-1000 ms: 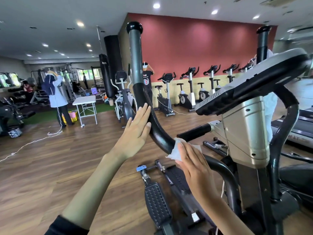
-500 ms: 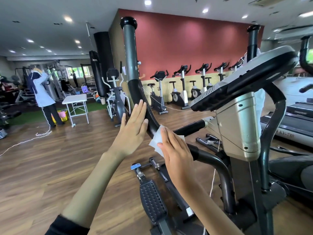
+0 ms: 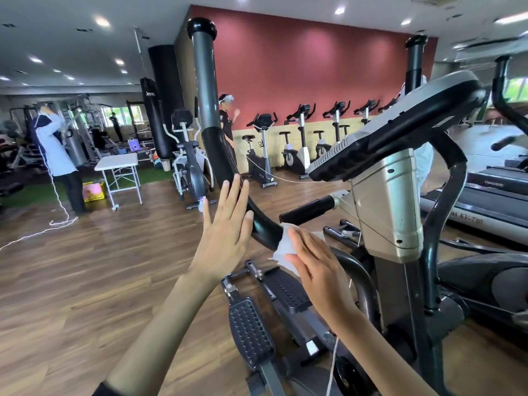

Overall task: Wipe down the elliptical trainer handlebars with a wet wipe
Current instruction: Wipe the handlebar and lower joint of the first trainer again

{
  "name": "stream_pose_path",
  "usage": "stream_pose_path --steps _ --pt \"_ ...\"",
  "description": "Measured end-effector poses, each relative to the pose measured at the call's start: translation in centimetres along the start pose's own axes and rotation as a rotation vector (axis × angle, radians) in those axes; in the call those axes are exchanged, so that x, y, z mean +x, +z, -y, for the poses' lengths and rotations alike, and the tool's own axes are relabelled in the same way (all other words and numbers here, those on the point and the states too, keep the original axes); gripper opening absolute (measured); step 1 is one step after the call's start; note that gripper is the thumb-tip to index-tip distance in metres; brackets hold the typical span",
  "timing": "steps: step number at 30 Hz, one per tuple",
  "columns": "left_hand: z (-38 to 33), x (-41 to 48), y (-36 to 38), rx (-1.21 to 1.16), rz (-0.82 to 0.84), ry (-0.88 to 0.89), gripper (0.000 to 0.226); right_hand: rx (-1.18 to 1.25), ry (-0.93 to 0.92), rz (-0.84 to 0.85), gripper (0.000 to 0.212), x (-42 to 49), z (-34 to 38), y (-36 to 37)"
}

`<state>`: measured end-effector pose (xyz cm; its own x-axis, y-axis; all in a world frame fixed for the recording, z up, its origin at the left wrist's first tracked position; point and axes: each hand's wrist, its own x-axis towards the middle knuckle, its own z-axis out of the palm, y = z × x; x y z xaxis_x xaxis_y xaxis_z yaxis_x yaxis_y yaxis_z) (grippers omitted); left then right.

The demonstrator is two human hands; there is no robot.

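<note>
The right hand [image 3: 314, 270] has moved the wet wipe [image 3: 285, 247] up the curved handlebar [image 3: 228, 164], pressing it flat there; the left hand [image 3: 225, 230], fingers spread, rests against the bar.

White wet wipe [image 3: 285, 247] crumpled against curved black handlebar [image 3: 225, 161] — lower bend.

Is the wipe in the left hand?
No, the right hand presses the wipe on the handlebar; the left hand is open flat.

Treadmill side rail [image 3: 468, 221]: partly legible "…KY-730". Punching bag [image 3: 153, 121] logo: unreadable.
</note>
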<state>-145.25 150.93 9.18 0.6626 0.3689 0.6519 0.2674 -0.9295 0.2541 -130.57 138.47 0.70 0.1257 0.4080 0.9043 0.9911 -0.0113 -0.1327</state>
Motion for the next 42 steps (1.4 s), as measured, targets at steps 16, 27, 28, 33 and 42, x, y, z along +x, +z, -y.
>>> stream_pose_path --steps 16,27,28,33,42 --pt "0.4 -0.1 0.2 -0.016 0.005 0.015 0.056 0.061 0.043 0.009 0.042 -0.3 0.4 0.0" --pt "0.4 -0.2 -0.1 -0.020 0.013 0.013 0.056 -0.005 0.058 -0.086 0.044 1.0 2.6 1.0" --pt "0.4 -0.2 -0.1 -0.020 0.017 0.008 0.056 -0.029 0.042 -0.090 0.045 1.5 3.0 1.2" --pt "0.3 -0.3 -0.2 -0.026 0.019 -0.010 0.055 -0.214 -0.003 -0.155 0.043 3.7 4.7 3.3" --pt "-1.7 -1.8 1.0 0.027 -0.042 -0.102 0.053 -0.162 -0.104 -0.149 0.045 1.4 1.3 2.2"
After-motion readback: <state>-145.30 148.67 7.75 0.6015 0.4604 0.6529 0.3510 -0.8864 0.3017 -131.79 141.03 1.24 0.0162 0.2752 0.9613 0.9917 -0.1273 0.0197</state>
